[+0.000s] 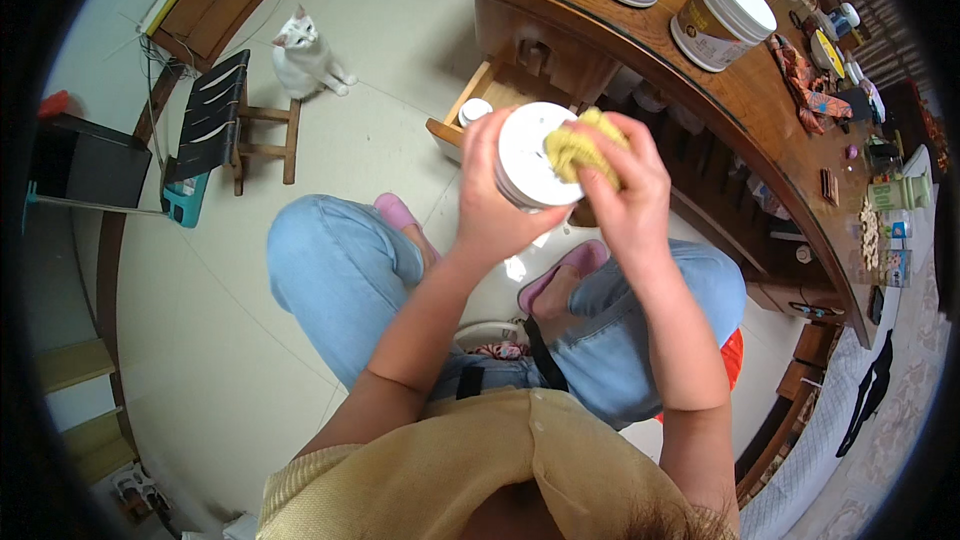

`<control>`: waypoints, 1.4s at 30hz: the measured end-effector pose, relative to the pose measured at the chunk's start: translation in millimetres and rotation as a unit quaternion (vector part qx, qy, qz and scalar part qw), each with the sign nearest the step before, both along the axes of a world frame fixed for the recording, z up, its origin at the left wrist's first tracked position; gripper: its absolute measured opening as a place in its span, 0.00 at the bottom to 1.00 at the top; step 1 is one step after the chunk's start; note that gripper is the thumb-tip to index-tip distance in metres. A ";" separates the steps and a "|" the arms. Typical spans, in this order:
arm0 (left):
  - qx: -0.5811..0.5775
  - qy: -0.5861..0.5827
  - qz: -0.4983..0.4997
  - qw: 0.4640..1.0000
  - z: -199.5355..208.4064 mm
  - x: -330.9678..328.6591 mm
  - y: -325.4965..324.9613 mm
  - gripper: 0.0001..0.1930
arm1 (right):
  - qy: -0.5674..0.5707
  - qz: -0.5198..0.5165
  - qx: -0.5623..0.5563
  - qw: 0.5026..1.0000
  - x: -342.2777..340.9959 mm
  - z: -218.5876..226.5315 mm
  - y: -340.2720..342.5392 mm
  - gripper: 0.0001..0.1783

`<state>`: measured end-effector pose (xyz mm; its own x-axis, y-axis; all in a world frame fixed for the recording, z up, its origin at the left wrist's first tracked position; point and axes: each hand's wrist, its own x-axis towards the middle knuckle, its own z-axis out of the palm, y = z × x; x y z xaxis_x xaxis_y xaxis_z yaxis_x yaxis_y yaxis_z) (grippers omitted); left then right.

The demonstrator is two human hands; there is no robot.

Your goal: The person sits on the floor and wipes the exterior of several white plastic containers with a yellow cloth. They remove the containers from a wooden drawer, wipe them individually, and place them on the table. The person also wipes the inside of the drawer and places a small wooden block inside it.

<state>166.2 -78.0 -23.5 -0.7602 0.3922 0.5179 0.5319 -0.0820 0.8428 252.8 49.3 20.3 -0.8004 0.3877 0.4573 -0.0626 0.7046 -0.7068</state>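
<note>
My left hand [488, 198] is wrapped round a white plastic tub [522, 155], holding it up above my knees with its white lid toward me. Small dark marks show on the lid. In my right hand [636, 185] is a bunched yellow cloth [580, 148], pressed against the right side of the lid. Just beyond the tub is an open wooden drawer [470, 87], where a small white-capped container [475, 111] shows beside my left fingers. The tub hides part of the drawer.
Several white tubs, one of them a labelled tub [722, 20], stand on the curved wooden desk [640, 35] at the far right. A white cat [308, 55] sits on the tiled floor, near a wooden stool [268, 145] with a black strap seat. Patterned fabric [805, 90] lies on the desk.
</note>
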 end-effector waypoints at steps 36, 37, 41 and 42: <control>0.301 -0.475 -0.257 0.786 -2.8 -7.4 -15.5 0.48 | 0.073 0.030 -0.073 0.994 -15.3 9.4 -11.3 0.21; 0.304 -0.473 -0.282 0.778 0.8 -6.2 -16.6 0.49 | 0.026 0.088 -0.257 0.962 -18.6 3.8 -4.7 0.19; 0.330 -0.441 -0.260 0.793 3.9 -8.4 -7.6 0.47 | 0.043 0.139 -0.503 0.852 -15.5 -11.9 -15.5 0.21; 0.290 -0.419 -0.204 0.836 -6.3 -17.7 -9.5 0.43 | 0.073 0.103 -0.461 0.878 -14.8 -12.1 -16.8 0.20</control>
